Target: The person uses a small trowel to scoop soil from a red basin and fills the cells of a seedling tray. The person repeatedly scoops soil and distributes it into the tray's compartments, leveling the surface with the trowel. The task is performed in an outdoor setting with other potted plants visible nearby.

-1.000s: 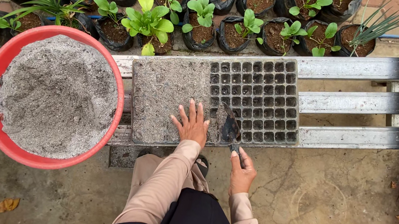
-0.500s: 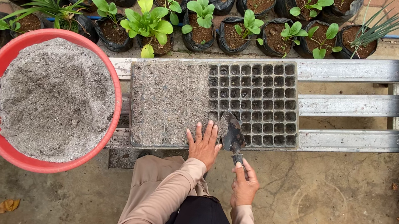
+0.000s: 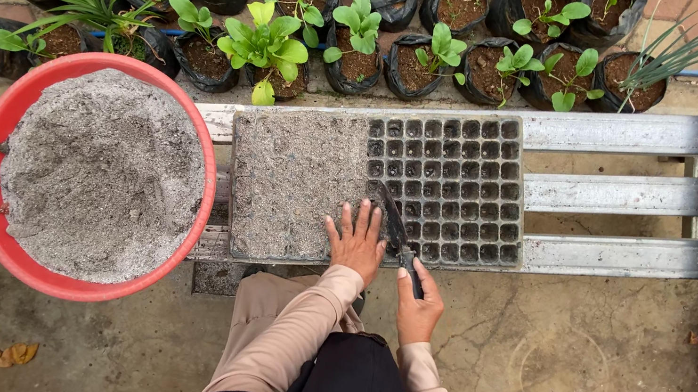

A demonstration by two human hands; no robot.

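You're sliding your flat, open left hand rightward across the soil-filled seedling tray, your right hand gripping the trowel just beside it, spreading soil toward empty cells.

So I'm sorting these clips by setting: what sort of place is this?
Most likely an outdoor plant nursery or garden work area: rows of seedlings in black bags, a cell tray half filled with grey mix on a plank bench, and a red basin of that mix.

Matt black plastic seed tray, half under rough grey soil; glossy red plastic basin; dull metal bench rails.
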